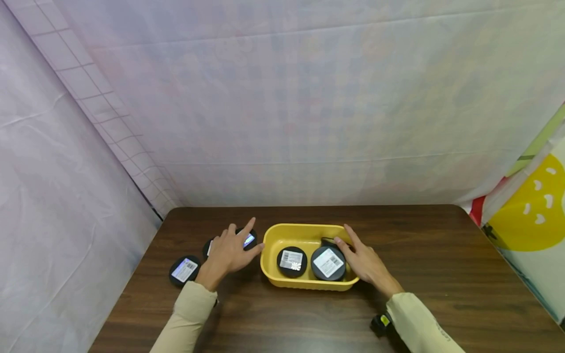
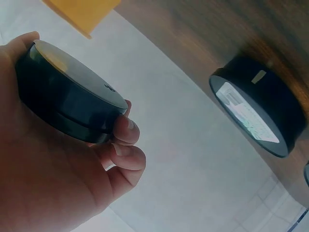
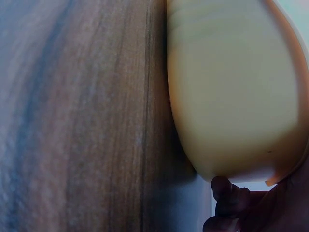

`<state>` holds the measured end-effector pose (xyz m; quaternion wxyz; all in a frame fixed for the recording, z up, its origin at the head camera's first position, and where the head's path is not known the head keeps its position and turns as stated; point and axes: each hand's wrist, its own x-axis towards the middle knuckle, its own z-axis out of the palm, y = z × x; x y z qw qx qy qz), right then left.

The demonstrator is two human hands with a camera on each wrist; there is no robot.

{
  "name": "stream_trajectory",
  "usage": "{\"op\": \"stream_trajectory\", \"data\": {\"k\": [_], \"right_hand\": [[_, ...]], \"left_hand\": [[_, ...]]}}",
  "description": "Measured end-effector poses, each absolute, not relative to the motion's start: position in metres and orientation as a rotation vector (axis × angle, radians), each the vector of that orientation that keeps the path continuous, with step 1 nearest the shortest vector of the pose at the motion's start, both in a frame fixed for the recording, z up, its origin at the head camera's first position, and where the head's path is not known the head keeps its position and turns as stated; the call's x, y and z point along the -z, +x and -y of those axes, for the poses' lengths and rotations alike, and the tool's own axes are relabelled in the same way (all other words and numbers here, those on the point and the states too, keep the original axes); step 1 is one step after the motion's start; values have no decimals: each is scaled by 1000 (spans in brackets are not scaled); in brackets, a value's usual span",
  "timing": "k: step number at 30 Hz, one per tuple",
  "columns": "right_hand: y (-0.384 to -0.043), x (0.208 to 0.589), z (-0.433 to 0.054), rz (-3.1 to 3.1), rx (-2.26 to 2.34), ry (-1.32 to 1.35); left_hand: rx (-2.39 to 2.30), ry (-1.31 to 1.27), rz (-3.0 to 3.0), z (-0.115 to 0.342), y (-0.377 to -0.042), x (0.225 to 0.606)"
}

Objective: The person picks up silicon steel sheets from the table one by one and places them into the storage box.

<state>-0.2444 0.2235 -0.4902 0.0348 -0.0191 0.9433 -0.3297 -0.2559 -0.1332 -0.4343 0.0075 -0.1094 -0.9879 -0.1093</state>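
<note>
My left hand grips a round black tin with a white label, left of the yellow basket. In the left wrist view the thumb and curled fingers close round the sides of this tin. My right hand holds the basket's right end, thumb at the rim and fingers along the outer wall. The right wrist view shows that smooth yellow wall and the fingertips against it. Inside the basket lie a labelled black tin and a larger-looking one, with another dark piece partly hidden behind it.
On the brown wooden table, a labelled black tin lies by my left wrist, and another is partly hidden under my left hand. A small black object with a yellow-green patch is beside the right sleeve. A pale cloth hangs behind the table.
</note>
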Motion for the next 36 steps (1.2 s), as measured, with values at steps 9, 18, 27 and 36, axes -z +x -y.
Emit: {"op": "stream_trajectory", "data": {"k": [9,18,27,36], "right_hand": [[-245,490,-224,-2895,1016,-56],[-245,491,-224,-2892,1018,-52],[-245,491,-223,-2883,1019,-44],[-244,490,-224,-2891,1025,-54]], "left_hand": [[319,-377,3074,128,-255,429],[284,-408,3061,120,-253,425],[269,-472,3068,111,-251,426],[265,-490,3085,101,-249,427]]}}
